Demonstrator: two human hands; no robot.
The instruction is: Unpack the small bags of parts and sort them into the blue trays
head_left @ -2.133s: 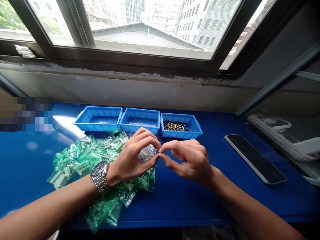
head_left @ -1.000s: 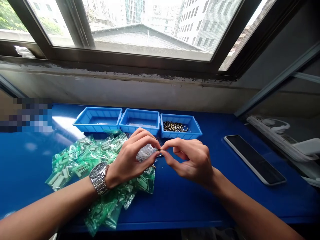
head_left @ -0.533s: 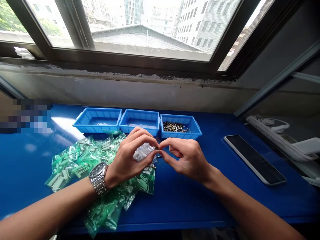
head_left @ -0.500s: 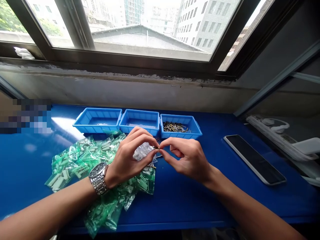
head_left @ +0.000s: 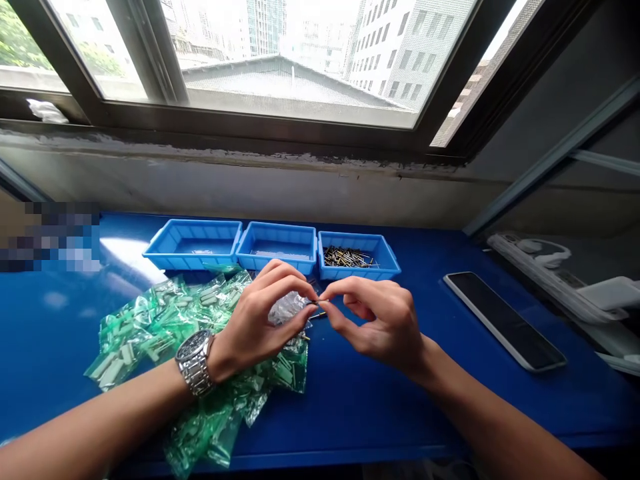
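Note:
My left hand (head_left: 254,317) is pinched, thumb and forefinger closing on a small thin pin (head_left: 315,303), mostly hidden by the fingertips. My right hand (head_left: 385,313) meets it tip to tip, also in a pinch on the same pin. Just below the fingertips, another thin dark and gold pin (head_left: 319,315) lies over the table. Under and behind my left hand are clear plastic bags (head_left: 287,307) and a heap of green plastic bags (head_left: 165,320) holding pale parts.
Beyond my hands, three blue bins stand in a row: the left bin (head_left: 167,259) and middle bin (head_left: 250,257) hold small pale bits; the right bin (head_left: 387,257) holds many dark and gold pins (head_left: 345,257). A phone (head_left: 505,320) lies at right, near white cables and a power strip (head_left: 530,263).
My hands stay fingertip to fingertip, with the fingers shifted slightly around the pin. The whole view has moved a little; the bins and bags stay in place.

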